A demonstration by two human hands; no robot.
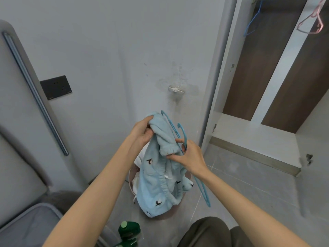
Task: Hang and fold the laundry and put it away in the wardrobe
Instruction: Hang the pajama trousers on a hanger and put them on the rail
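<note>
— Any writing legible here?
— None. The black socket plate (56, 87) at the left of the frame has tiny pale marks near its lower corners, too small to read.
— The green bottle (129, 232) at the bottom edge?
— No readable label there.

Soft, even, dim daylight; wide-angle edge distortion.

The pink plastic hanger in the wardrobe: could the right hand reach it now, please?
Probably not yet: the right hand holds blue plastic hangers and pinches a pale blue fleece garment.
</note>
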